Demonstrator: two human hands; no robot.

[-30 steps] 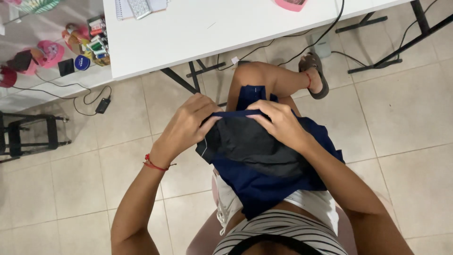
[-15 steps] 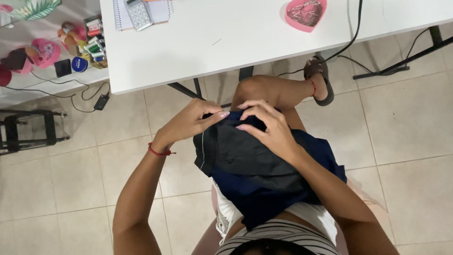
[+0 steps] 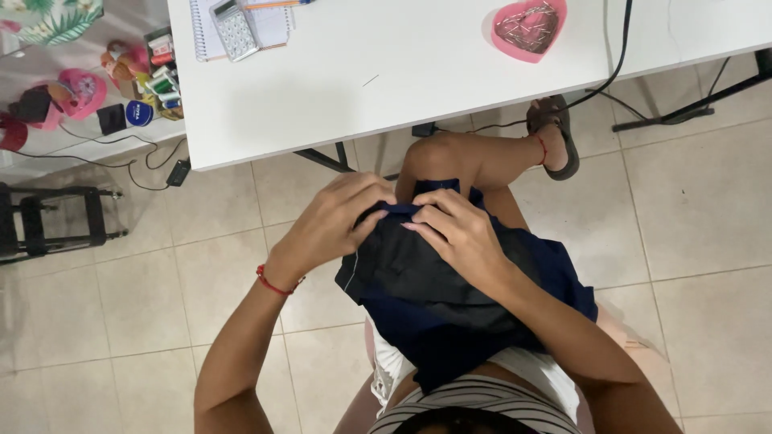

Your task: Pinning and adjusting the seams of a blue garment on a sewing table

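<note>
While the camera looks straight down, a lot stays out of reach for us: the bottom edge cuts off both forearms and the striped top, and the dark navy fabric (image 3: 450,297) bunches up so much that we can't tell what kind of garment it is. Whatever sits right between the fingertips, a needle, a pin or nothing at all, is too small to make out.

Beyond the fingers, up on the white table (image 3: 386,88), there's a pink heart-shaped dish (image 3: 528,28) that seems to be full of thin metal pins, plus a grey calculator (image 3: 234,29) lying on a spiral notebook (image 3: 273,28), both clipped by the top edge. Off past the left hand's side, on a lower surface, sits a small round blue tin (image 3: 138,113), a couple of pink rounded things and some thread spools in greens and reds, too tiny to say more about.

Now the hands. The left hand (image 3: 334,225) curls over the top edge of the fabric, fingers bent and pinching the folded hem, with a red string bracelet (image 3: 277,283) at the wrist. The right hand (image 3: 458,237) lies just beside it, fingertips pressed down on the same hem, nearly touching the left ones. Both are gripping the cloth, which rests on the lap over a raised knee, directly under the fingers.
</note>
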